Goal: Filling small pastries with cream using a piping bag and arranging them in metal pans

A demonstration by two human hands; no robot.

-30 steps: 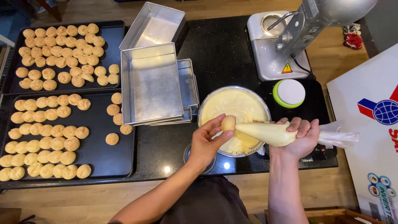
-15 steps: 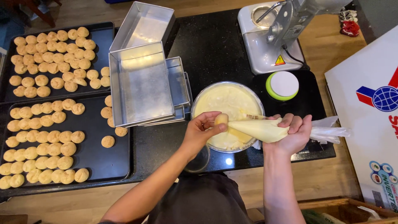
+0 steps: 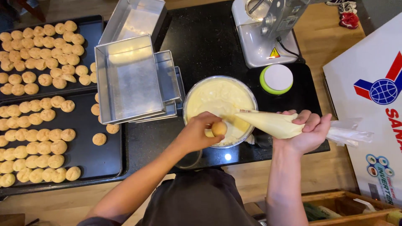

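The left hand (image 3: 197,134) was closed at the fingertips on a small round puff (image 3: 219,128), held over the near rim of the cream bowl (image 3: 197,90). The right hand (image 3: 307,132) was wrapped tight around a filled piping bag (image 3: 272,124), its tip pointing at the puff but apparently just short of it. Judged step: filling one puff with cream. The following move would call for seating the tip in the shell and squeezing steadily. On the black desk (image 3: 209,37), stacked metal tins (image 3: 130,79) stood left of the bowl; beyond them, dark trays (image 3: 98,161) carried rows of puffs.
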